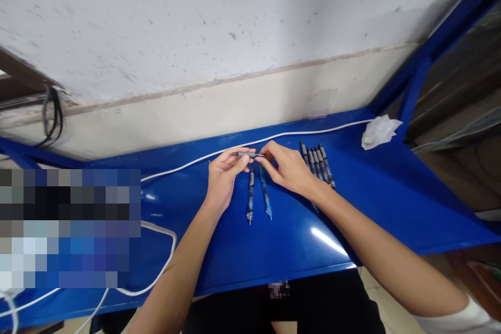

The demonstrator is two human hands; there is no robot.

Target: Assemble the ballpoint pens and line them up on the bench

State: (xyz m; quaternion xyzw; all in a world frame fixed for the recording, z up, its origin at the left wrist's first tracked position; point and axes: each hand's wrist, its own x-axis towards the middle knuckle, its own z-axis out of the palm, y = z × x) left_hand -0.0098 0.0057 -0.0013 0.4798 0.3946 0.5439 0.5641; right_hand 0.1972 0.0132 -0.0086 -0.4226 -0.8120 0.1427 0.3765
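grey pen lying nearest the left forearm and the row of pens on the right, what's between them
In the head view, the turquoise pen lies beside the grey pen; then the right hand is between it and the row of pens.

The held pen (251,155) is grey and black. The tabletop (242,255) is blue, the upper wall (195,21) white with grey specks.

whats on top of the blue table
The blue table bears a teal pen, a grey pen beside it, a row of grey pens, a white cable and a crumpled white thing. Whatever lies under the right forearm or behind the pixelated patch is covered, so unseen.
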